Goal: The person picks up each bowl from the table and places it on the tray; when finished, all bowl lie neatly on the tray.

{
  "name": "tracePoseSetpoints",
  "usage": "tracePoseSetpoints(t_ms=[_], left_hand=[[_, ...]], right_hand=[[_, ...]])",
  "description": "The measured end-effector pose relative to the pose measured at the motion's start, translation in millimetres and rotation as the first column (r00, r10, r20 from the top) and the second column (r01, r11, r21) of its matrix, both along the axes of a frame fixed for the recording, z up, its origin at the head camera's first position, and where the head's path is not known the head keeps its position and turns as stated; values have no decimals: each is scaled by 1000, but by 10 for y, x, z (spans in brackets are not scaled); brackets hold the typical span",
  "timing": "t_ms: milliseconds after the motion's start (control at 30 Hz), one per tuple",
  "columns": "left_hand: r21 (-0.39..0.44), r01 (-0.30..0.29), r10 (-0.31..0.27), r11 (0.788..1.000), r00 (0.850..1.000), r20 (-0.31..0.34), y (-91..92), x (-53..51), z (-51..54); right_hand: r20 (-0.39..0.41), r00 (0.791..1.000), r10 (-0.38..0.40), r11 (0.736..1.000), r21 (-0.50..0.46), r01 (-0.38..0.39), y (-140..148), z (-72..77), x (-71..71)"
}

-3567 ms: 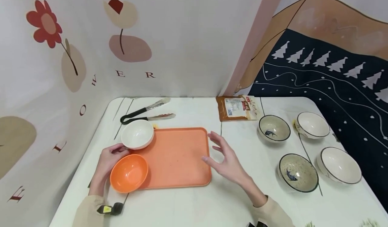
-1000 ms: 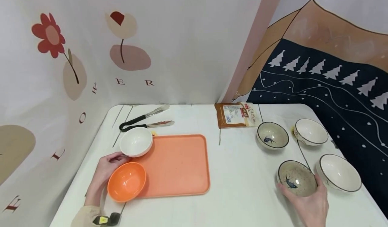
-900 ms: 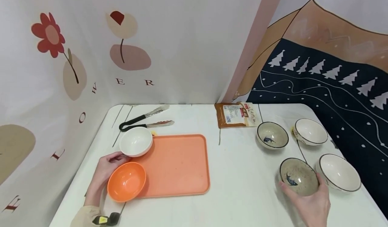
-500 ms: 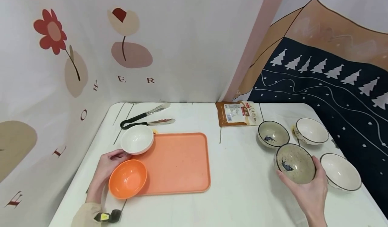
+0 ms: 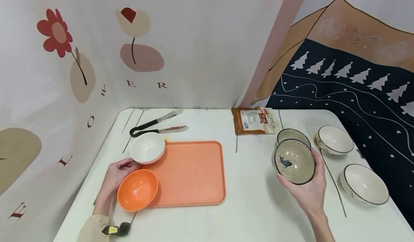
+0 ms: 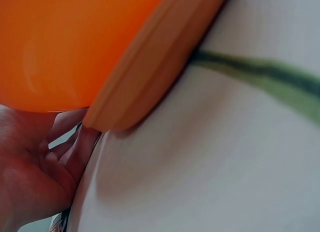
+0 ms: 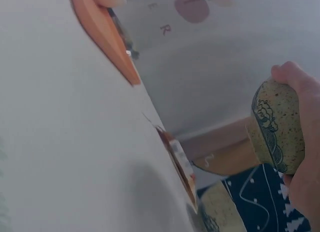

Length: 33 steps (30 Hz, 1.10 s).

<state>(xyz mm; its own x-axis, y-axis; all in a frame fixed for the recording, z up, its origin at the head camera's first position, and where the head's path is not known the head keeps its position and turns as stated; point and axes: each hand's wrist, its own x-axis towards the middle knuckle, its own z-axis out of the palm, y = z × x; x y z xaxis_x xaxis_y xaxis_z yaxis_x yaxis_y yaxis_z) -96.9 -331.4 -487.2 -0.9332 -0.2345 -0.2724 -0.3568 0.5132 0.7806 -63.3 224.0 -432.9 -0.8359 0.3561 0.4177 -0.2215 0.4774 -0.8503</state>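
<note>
My right hand (image 5: 307, 191) grips a speckled grey-green bowl (image 5: 295, 163) with a dark rim and a blue fish drawn inside. The bowl is off the table, tilted towards me, and partly covers a second grey-green bowl (image 5: 293, 135) behind it. In the right wrist view, the held bowl (image 7: 280, 127) shows its patterned outer side. At the left, my left hand (image 5: 118, 175) holds the left edge of the orange tray (image 5: 191, 173); some fingers are hidden. That hand lies between a white bowl (image 5: 147, 148) and an orange bowl (image 5: 137, 190), both overlapping the tray's left side.
Black-handled tongs (image 5: 155, 122) lie behind the white bowl. A brown food packet (image 5: 253, 121) lies near the back edge. Two cream bowls with dark rims, a far one (image 5: 335, 140) and a near one (image 5: 364, 184), stand at the right. Printed cloth hangs behind the table.
My right hand has moved from beside the tray to the near grey-green bowl, gripped it, and lifted it back and left, before the other grey-green bowl. My left hand stays at the tray.
</note>
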Motion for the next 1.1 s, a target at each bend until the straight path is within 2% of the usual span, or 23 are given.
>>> tracePoseSetpoints(t_ms=[133,300,467,667,933,1100], left_hand=[[-7,-4,4,1000,1000,1,-7,11,9],[-6,-9,9,1000,1000,7,-12,24,15],[-13,-3,3,1000,1000,-20,-22,27,21],[-23,-5,4,1000,1000,-16,-26,30,19],[-6,6,-7,1000,1000,-20,11,-11,18],[-15,8,-9,1000,1000,-21,12,3,-4]], right_hand=[[-48,995,87,996,4,-87,-140,1,-67],[-87,979,186,982,27,-184,-316,16,-179],[-48,963,267,961,86,-262,-507,6,-314],[25,927,375,920,109,-375,-751,-69,-461],[67,884,462,875,127,-467,-1027,-158,-553],[130,843,522,840,94,-534,-1242,-206,-580]])
